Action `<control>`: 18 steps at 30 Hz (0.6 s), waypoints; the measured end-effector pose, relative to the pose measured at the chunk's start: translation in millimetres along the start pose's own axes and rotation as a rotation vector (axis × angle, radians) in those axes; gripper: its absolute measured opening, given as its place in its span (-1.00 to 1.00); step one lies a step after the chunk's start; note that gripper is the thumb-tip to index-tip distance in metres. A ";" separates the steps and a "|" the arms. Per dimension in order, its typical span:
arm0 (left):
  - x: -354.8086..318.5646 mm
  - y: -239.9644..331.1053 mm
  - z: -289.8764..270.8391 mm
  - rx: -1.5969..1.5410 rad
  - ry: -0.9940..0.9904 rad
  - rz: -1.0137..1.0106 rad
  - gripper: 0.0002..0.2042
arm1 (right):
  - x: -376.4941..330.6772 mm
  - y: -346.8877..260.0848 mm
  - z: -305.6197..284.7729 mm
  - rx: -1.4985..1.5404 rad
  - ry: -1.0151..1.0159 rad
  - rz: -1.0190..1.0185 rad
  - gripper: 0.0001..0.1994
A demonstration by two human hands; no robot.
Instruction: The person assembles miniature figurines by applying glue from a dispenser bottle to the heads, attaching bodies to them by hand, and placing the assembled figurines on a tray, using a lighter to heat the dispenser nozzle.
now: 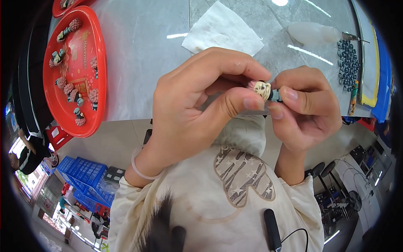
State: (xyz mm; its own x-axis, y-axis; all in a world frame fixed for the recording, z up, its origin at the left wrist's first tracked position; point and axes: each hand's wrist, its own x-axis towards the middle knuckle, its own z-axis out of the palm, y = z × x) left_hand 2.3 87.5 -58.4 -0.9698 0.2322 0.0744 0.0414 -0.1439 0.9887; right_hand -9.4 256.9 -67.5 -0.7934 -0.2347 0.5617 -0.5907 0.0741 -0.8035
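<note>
Between my hands, above the table's near edge, is a small figurine [262,88] with pink hair, a cream face and a grey-blue body. My left hand [201,92] pinches its head end between thumb and fingers. The grey-blue body end is gripped by the thumb and forefinger of my right hand [308,103]. Fingertips hide parts of the figurine, so I cannot tell whether head and body are one piece. A white cloth [220,29] lies flat on the table just beyond my left hand.
At the left, a red oval tray [77,35] holds several pink-haired figurines. Beyond my right hand lie a translucent white bottle [312,33], a brush [354,37], rows of small grey-blue pieces [347,63] and an orange-green tube [353,98]. Blue crates [84,172] stand on the floor.
</note>
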 end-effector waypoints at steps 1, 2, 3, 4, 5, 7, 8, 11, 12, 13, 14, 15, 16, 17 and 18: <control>0.1 -0.2 -0.3 -0.001 0.001 0.001 -0.70 | -0.5 -0.8 0.0 -0.001 -0.001 -0.001 -0.79; 0.2 -0.3 -0.8 0.023 0.004 0.021 -0.70 | -1.1 -2.0 0.1 0.011 0.006 0.041 -0.80; 0.1 -0.7 -1.3 0.047 0.008 0.041 -0.70 | -1.7 -2.8 0.5 0.024 0.014 0.084 -0.80; 0.1 -1.4 -1.1 0.047 0.009 0.042 -0.70 | -1.3 -3.2 0.3 0.024 0.013 0.084 -0.80; 0.1 -2.5 -0.3 0.065 0.026 0.074 -0.70 | -0.4 -3.7 -0.5 0.036 0.001 0.103 -0.80; -0.5 -4.7 0.2 0.081 0.041 0.107 -0.71 | -0.6 -5.2 -0.5 0.047 -0.011 0.123 -0.80; -1.2 -5.9 0.1 0.124 0.042 0.152 -0.71 | -1.2 -6.6 0.1 0.037 0.000 0.148 -0.80; -2.1 -9.0 0.6 0.174 0.051 0.220 -0.71 | -2.4 -8.2 0.6 0.050 0.013 0.196 -0.80; -2.5 -9.3 1.1 0.180 0.057 0.242 -0.71 | -2.7 -8.8 0.6 0.071 0.015 0.222 -0.80; -2.7 -9.3 1.8 0.179 0.058 0.242 -0.71 | -2.7 -9.5 0.5 0.071 0.013 0.222 -0.80; -2.9 -9.1 2.8 0.185 0.071 0.242 -0.72 | -2.5 -10.3 0.2 0.083 0.004 0.241 -0.81; -3.0 -8.7 3.7 0.191 0.084 0.242 -0.72 | -2.1 -10.9 0.0 0.096 -0.005 0.258 -0.81; -3.0 -9.0 4.2 0.191 0.085 0.242 -0.72 | -2.1 -11.0 0.3 0.096 -0.007 0.258 -0.81; -3.1 -9.8 4.4 0.207 0.094 0.264 -0.72 | -2.5 -10.8 0.8 0.084 -0.003 0.253 -0.82; -2.9 -10.5 4.9 0.223 0.103 0.286 -0.73 | -2.9 -10.7 0.8 0.071 0.001 0.249 -0.82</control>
State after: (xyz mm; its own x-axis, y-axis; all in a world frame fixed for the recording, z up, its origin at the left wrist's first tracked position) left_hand 5.9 93.0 -68.3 -0.9302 0.1137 0.3489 0.3539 0.0263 0.9349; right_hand -0.7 255.9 -60.7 -0.9130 -0.2172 0.3454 -0.3659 0.0613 -0.9286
